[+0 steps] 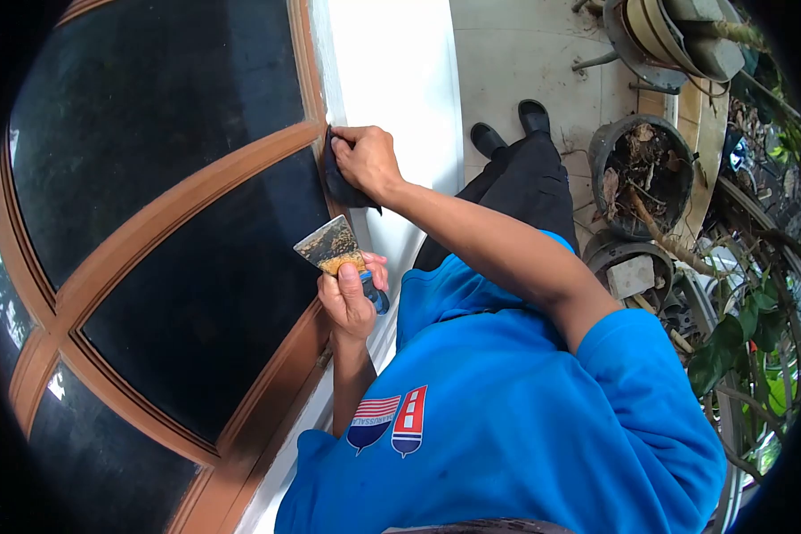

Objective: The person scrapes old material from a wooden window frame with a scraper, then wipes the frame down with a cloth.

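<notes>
My right hand [365, 158] presses a dark folded cloth or pad [336, 182] against the brown wooden window frame [196, 200], at the frame's edge beside the white wall [392, 71]. My left hand [347, 303] is lower and closer to me. It grips a scraper [331, 245] by its blue handle, and the wide metal blade, smeared with brownish residue, points up toward the frame. The scraper blade is just off the dark window pane [214, 294] and does not touch the cloth.
The window has several dark panes split by curved wooden bars. I wear a blue shirt, dark trousers and black shoes [512, 125] on a pale tiled floor. Pots with dry plant debris [641, 173], a brick piece [630, 276] and green leaves crowd the right.
</notes>
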